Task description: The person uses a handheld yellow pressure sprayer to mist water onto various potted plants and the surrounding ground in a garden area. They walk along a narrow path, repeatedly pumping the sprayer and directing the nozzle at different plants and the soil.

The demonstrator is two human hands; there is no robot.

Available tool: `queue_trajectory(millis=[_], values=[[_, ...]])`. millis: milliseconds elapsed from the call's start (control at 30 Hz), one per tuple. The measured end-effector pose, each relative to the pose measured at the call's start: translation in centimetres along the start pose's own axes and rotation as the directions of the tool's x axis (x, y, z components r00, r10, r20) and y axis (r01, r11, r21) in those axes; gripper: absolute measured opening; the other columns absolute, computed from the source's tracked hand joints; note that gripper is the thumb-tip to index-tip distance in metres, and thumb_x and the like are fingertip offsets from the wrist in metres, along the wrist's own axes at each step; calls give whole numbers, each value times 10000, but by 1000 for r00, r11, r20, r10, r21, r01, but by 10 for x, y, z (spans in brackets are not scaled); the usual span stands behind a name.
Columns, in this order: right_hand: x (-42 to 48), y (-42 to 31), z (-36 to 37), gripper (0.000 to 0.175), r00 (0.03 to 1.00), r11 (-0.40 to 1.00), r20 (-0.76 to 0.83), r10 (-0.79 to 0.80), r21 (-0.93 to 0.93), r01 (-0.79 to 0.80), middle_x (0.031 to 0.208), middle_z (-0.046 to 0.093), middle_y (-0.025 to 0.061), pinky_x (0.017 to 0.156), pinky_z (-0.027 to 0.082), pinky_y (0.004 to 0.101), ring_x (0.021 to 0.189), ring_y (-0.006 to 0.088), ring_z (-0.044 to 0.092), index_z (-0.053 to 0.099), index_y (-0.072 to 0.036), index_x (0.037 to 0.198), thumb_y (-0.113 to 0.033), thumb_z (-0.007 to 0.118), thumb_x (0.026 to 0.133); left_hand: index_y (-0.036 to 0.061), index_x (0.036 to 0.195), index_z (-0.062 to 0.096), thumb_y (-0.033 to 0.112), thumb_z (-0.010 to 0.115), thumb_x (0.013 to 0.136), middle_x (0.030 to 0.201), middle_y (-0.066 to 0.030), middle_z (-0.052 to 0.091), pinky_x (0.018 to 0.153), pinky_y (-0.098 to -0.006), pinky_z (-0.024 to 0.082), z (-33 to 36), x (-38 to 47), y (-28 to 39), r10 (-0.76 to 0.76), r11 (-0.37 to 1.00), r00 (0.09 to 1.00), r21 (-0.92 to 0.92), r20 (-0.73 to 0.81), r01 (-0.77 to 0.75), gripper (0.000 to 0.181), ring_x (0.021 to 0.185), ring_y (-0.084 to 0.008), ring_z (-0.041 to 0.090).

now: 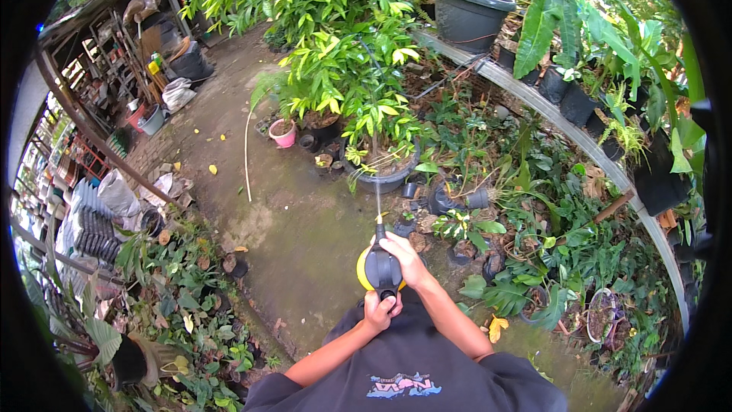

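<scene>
A pump pressure sprayer with a black head and yellow tank is held in front of my dark shirt. My left hand is closed around the black grip at its near end. Along the right side of the head, my right hand wraps the sprayer close to the nozzle. A thin water jet leaves the nozzle tip, pointing straight ahead. It reaches toward a large black pot of soil, which holds a leafy bush with bright green leaves. Most of the yellow tank is hidden by the head and hands.
A pink pot stands left of the bush. Potted plants crowd the right side, beneath a curved metal rail bearing a big black planter. Low plants line the left edge. A shed holds tools and sacks behind.
</scene>
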State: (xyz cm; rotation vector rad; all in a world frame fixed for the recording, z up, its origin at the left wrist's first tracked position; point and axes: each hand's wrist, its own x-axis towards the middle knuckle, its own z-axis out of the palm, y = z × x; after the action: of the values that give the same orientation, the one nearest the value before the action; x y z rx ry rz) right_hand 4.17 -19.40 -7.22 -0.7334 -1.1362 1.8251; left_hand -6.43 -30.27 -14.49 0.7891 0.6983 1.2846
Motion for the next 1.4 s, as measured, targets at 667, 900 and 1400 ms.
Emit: queue_trajectory(millis=[667,900,1400], values=[[-5,-10,-15,274,981,998,-193,-31,-53,21,947,694,77,777,502,265,825,121,633,601,-27,1036,-281,500,1007,-9,757,529,250,555,916,575,-25,493,440,-254,348,9,19,8,-40,999,997,39,73,37,305,470,-102,447],[-1,3,-20,263,978,1000,-209,16,12,-14,950,700,80,781,504,272,845,132,648,604,-31,1047,-275,514,1006,-14,772,538,255,531,906,562,-46,500,438,-254,358,3,16,7,-80,996,995,41,57,78,300,461,-111,455],[-2,19,-16,306,974,996,-210,81,-26,-88,884,635,2,757,455,252,795,82,577,637,-42,999,-322,515,1012,-13,797,552,269,523,928,580,-60,526,434,-256,370,5,0,9,-141,990,990,-22,3,141,312,465,-114,471]])
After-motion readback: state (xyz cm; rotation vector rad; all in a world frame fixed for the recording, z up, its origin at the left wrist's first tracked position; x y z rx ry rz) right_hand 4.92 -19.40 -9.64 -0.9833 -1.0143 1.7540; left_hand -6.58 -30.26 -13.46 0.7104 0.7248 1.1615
